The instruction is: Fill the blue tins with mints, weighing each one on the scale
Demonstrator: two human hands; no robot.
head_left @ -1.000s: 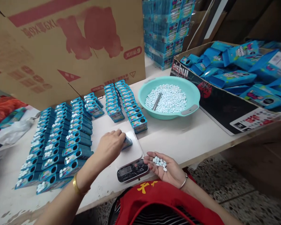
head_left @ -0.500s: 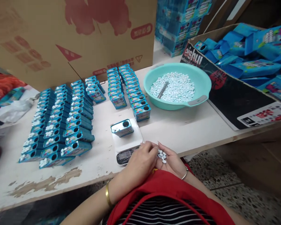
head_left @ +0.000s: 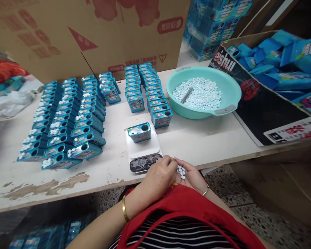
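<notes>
My right hand (head_left: 193, 178) lies palm up and cupped, holding several small white candies (head_left: 181, 171). My left hand (head_left: 159, 174) rests against it with curled fingers; whatever its fingertips hold is hidden. Just beyond the left hand is a white kitchen scale (head_left: 141, 150) with a lit digital display (head_left: 140, 163). On its plate stands a blue candy tin (head_left: 139, 133) with a round dark hole in its top and a few white candies lying on the lid.
Rows of blue tins (head_left: 89, 119) fill the left of the table, many topped with white candies. More tins (head_left: 134, 100) stand behind the scale. A turquoise basin (head_left: 233, 88) holds loose candies and a grey stick-like tool (head_left: 187, 95). Cartons stand behind and right.
The view has shifted, so the table things appear slightly displaced. The scale's display, which read near zero, now shows a larger number. Both hands stay together in almost the same pose.
</notes>
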